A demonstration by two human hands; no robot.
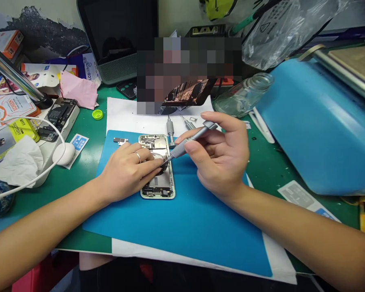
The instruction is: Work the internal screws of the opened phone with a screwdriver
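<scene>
Head view, seen as if over the person's shoulder: nearest spreads a smooth blue rectangular mat (173,231) over white paper (121,109) on a green tabletop (261,154), perhaps to cushion delicate parts and make them easy to spot. On its farther half lies an opened pale-rimmed phone with bare inner parts (155,183), flat and roughly square to the person, which seems to suit both hands reaching it.

The left hand (129,168) comes across from the side, fingers stretched together and bent down over the phone's middle, I'd guess to keep something from shifting; whether the fingertips pinch anything I cannot tell. The right hand (222,160) grips a slim grey metal screwdriver (182,149) between thumb and fingers, forefinger up at its end cap, slanting its tip down beside the left fingertips, a hold that probably allows turning under light pressure.

Just beyond the left hand, a small silver-and-black metal piece (121,141) sits apart, likely safe from being knocked. Farther off, two more grey screwdrivers (170,129) wait within easy reach.
</scene>
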